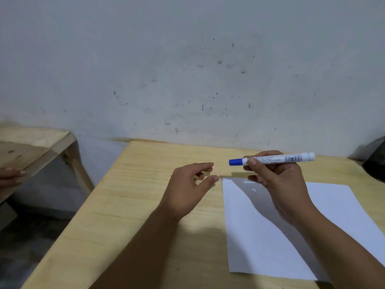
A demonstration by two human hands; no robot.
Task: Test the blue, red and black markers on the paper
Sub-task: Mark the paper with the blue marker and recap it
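What I can't make out from here

My right hand (279, 184) covers part of the blue marker (273, 159), whose label print is too small to read, and hides a strip of the paper (260, 236); the sheet's right corner runs off the frame. A dark object (375, 163) at the right edge is cut off and unidentifiable. At the left edge, only the fingertips of another hand (11, 176) show.

Bare table (133, 205) lies open left of the paper (260, 236); wall (187, 80) blocks the far edge.
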